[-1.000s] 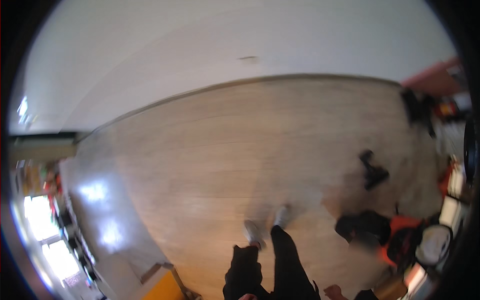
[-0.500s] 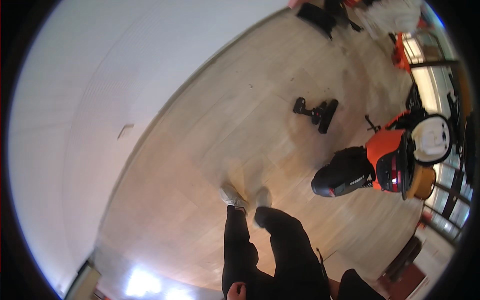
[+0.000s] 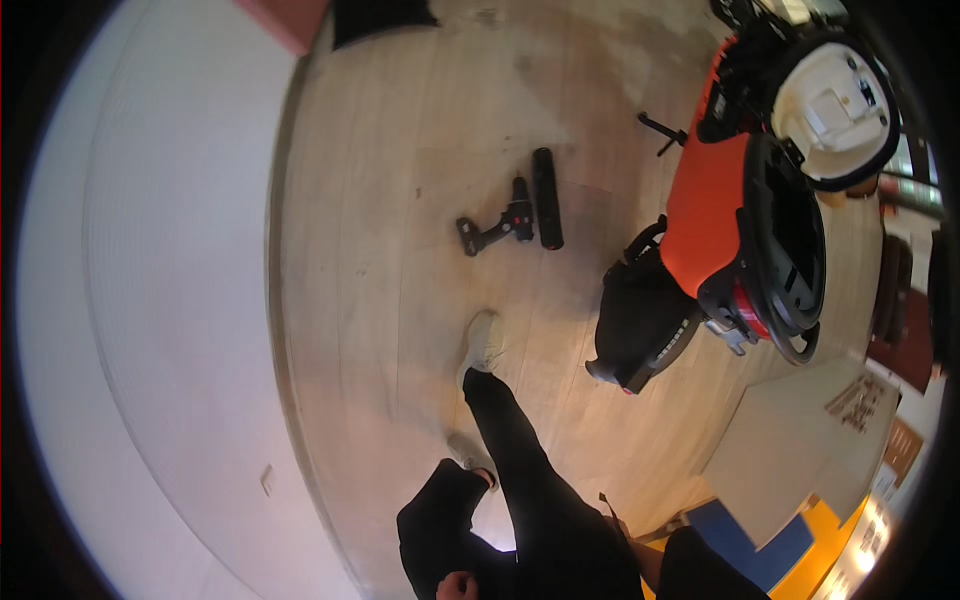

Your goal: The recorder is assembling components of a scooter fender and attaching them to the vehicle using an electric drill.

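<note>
A cordless drill (image 3: 497,228) lies on its side at upper centre, probably because it rests steadier so, just beside a black cylinder (image 3: 547,198). At upper right, the orange scooter (image 3: 705,205) has its seat (image 3: 832,110) tipped up, seemingly to expose the compartment. At the lower edge, the left hand (image 3: 457,587) rests by the trousers (image 3: 530,480), the right hand (image 3: 618,523) mostly hidden; neither grip can be told. Compared with half a second ago, the drill sits further left in frame.
</note>
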Available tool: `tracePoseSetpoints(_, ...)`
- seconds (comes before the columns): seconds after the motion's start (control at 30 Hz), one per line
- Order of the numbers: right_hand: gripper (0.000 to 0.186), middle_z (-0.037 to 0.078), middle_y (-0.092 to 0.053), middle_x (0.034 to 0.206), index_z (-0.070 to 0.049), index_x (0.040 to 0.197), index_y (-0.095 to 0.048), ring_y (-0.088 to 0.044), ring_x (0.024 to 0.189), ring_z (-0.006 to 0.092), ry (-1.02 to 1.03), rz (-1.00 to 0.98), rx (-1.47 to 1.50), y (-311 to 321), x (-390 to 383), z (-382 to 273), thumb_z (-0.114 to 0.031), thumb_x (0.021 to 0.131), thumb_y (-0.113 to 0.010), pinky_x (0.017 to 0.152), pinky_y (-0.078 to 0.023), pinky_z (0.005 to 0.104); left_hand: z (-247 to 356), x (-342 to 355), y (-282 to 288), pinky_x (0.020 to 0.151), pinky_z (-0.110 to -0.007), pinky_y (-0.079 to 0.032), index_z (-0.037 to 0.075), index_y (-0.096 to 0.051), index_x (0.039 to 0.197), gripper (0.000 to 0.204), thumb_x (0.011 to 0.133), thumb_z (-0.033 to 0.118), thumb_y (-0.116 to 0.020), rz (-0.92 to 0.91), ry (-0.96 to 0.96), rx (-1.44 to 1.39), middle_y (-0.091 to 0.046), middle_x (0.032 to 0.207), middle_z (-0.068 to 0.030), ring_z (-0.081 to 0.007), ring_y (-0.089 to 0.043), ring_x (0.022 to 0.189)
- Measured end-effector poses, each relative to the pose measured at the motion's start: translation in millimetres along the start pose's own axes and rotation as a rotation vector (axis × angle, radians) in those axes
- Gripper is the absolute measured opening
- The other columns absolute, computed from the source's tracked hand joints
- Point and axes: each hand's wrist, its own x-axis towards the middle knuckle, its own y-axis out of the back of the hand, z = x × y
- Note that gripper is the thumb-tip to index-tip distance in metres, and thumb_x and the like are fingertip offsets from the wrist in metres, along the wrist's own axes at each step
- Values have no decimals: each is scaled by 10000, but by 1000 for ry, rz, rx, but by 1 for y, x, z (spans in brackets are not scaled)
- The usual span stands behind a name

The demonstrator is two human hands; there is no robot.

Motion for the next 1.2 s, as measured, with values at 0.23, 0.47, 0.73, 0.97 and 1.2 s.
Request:
tracePoseSetpoints(0.23,176,113,-636,758,16,950,-608,-632,653,187,-239,124,1060,39,2,-117,-127,861,-559,575,-529,294,126,48,49,726,-363,-482,20,-602,948,155,862,128,-531,-200,2,152,-628,884,-163,-312,-621,843)
tracePoseSetpoints(0.47,233,105,-636,780,-36,993,-589,-617,661,154,-294,109,999,61,-11,-218,-201,830,-608,591,-505,278,223,117,101,752,-347,-474,30,-592,985,168,864,135,-539,-306,-51,289,-614,938,-161,-305,-607,865)
tracePoseSetpoints(0.73,191,87,-639,790,-19,1006,-580,-599,640,146,-250,319,1210,104,-5,-341,-117,855,-515,581,-492,268,331,219,164,727,-332,-465,20,-588,953,127,871,102,-537,-440,-136,398,-602,876,-136,-265,-603,818)
tracePoseSetpoints(0.97,153,69,-599,753,-28,992,-565,-579,624,138,-323,431,1597,164,74,-416,-113,882,-501,561,-467,258,399,265,221,709,-299,-472,29,-588,967,110,865,58,-558,-435,-163,548,-595,874,-101,-220,-590,774)
tracePoseSetpoints(1.2,158,58,-576,745,-11,1000,-566,-559,664,117,29,409,1744,247,208,-443,-109,888,-514,611,-466,241,550,465,138,655,-233,-441,18,-580,886,59,891,60,-538,-414,-585,522,-601,823,-48,-99,-556,720)
